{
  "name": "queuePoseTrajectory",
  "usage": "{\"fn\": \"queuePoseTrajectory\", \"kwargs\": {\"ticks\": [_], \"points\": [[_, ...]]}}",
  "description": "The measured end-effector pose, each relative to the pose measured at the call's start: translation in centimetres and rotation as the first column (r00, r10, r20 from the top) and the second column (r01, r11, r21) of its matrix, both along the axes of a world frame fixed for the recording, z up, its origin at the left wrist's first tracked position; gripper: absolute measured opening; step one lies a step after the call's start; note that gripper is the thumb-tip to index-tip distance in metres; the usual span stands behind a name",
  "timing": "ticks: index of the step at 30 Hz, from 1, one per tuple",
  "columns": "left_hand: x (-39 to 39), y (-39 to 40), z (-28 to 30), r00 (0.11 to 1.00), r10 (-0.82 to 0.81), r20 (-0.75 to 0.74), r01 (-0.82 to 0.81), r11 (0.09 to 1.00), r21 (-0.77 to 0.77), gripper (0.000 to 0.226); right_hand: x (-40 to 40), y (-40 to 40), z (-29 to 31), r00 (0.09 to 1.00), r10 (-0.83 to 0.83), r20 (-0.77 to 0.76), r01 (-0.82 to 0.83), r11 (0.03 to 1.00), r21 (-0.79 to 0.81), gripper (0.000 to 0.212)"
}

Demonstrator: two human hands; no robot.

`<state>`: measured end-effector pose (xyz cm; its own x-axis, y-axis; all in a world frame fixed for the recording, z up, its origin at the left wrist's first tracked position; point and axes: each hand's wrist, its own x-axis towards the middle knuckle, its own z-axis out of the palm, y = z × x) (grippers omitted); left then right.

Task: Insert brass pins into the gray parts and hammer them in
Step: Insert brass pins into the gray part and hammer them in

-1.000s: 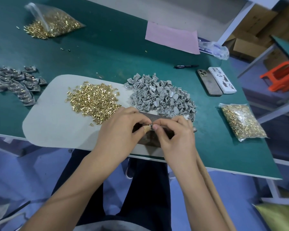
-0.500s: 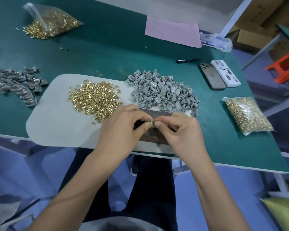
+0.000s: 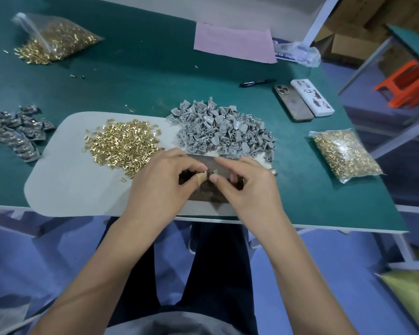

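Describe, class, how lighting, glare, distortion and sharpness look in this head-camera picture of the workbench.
Head view: soft, even light with faint shadows; glare glints off the loose brass pins and the bag of pins; wide-angle bending curves the table edge; the small part pinched between the left hand and right hand is slightly blurred.

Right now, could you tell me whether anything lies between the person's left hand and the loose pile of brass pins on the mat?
Nothing visible does. The left hand sits just beside the brass pin pile, with only bare gray mat between them. Both it and the right hand pinch a small gray part.
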<state>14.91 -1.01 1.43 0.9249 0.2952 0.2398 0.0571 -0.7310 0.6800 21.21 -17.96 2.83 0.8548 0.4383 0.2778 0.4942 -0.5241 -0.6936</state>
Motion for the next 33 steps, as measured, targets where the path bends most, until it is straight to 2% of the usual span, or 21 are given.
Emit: {"fn": "queuePoseTrajectory", "kwargs": {"ticks": [3,6,8,9,12,15,18,21,23,25,27,31,33], "points": [[-0.1,-0.1,0.1,1.0,-0.006,0.0,0.006,1.0,-0.01,0.006,-0.5,-3.6,-0.6,0.977,-0.212,-0.027,0.211,0.977,-0.016,0.017],[0.0,-0.1,0.2,1.0,-0.014,-0.017,0.014,1.0,0.0,0.005,-1.8,-7.9,-1.2,0.913,-0.408,0.007,0.395,0.88,-0.264,0.025],[0.0,0.0,0.1,1.0,-0.001,-0.019,0.001,1.0,0.008,0.004,-3.1,-9.2,-1.7,0.896,-0.445,-0.015,0.389,0.798,-0.46,0.028],[0.0,0.1,0.1,1.0,0.004,-0.018,-0.003,1.0,0.013,0.004,-3.4,-9.5,-1.9,0.895,-0.444,-0.043,0.367,0.788,-0.494,0.028],[0.0,0.1,0.1,1.0,0.007,-0.016,-0.007,1.0,0.027,0.004,-3.4,-9.5,-1.5,0.894,-0.443,-0.071,0.363,0.806,-0.468,0.017],[0.0,0.1,0.2,1.0,0.001,-0.015,-0.001,0.999,0.032,0.004,-3.2,-8.9,-0.8,0.891,-0.454,0.005,0.403,0.786,-0.468,0.019],[0.0,0.1,0.2,1.0,0.007,-0.019,-0.006,0.999,0.034,0.005,-2.8,-8.4,0.5,0.906,-0.416,-0.078,0.377,0.876,-0.299,0.02],[0.0,0.1,0.2,1.0,0.011,-0.02,-0.011,1.0,0.025,0.005,-2.3,-7.5,2.4,0.954,-0.238,-0.18,0.229,0.971,-0.068,0.014],[0.1,0.0,0.2,1.0,0.009,-0.013,-0.008,0.998,0.066,0.006,-2.6,-6.5,3.3,0.981,-0.102,-0.162,0.1,0.995,-0.022,0.02],[0.1,-0.1,0.2,1.0,0.007,0.0,-0.007,0.993,0.118,0.007,-2.8,-5.7,3.5,0.99,-0.063,-0.125,0.053,0.995,-0.084,0.023],[0.1,-0.1,0.3,1.0,0.005,0.012,-0.007,0.989,0.15,0.009,-2.8,-5.4,3.7,0.993,-0.108,-0.043,0.097,0.975,-0.2,0.031],[0.3,-0.1,0.6,1.0,0.011,0.017,-0.014,0.985,0.171,0.008,-3.5,-5.5,4.0,0.981,-0.186,0.053,0.193,0.961,-0.196,0.038],[0.3,-0.1,0.8,1.0,0.014,0.016,-0.017,0.983,0.183,0.008,-3.9,-5.4,3.8,0.983,-0.174,0.064,0.185,0.93,-0.317,0.041]]}}
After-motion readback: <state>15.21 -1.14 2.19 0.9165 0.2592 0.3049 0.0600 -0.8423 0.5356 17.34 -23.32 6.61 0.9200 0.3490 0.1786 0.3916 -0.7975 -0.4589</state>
